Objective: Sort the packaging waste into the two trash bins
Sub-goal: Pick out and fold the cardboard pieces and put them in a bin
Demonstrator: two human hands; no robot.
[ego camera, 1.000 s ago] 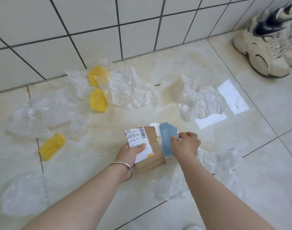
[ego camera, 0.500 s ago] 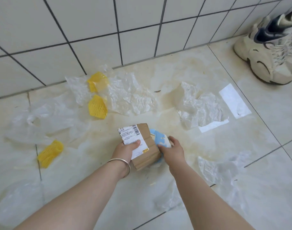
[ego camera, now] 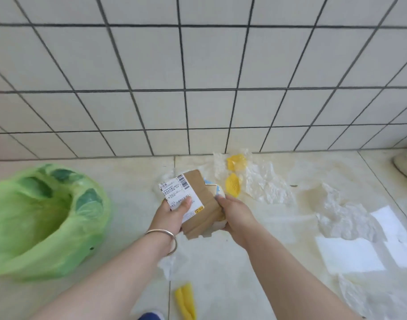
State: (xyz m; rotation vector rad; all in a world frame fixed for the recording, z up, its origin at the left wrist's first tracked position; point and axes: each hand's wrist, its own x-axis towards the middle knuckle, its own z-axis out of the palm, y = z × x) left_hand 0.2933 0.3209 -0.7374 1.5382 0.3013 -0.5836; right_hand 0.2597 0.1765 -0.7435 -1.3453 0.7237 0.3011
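Note:
I hold a flattened brown cardboard piece (ego camera: 203,199) with a white shipping label above the floor, with both hands. My left hand (ego camera: 173,212) grips its left side, thumb on the label. My right hand (ego camera: 235,214) grips its right edge together with a blue and white scrap (ego camera: 213,187) tucked behind it. A bin lined with a green plastic bag (ego camera: 40,218) stands at the left, its mouth open. Yellow foam nets (ego camera: 233,173) and clear plastic wrap (ego camera: 267,183) lie on the floor near the wall.
A white tiled wall (ego camera: 198,77) rises close ahead. Crumpled clear plastic (ego camera: 343,213) and white paper sheets (ego camera: 350,255) lie at the right. Another yellow foam net (ego camera: 186,301) lies near the bottom edge. A sneaker (ego camera: 406,165) shows at the far right edge.
My view has swung left, bringing the green-lined bin into sight. Both hands have lifted the cardboard and the blue scrap off the floor and carried them leftward.

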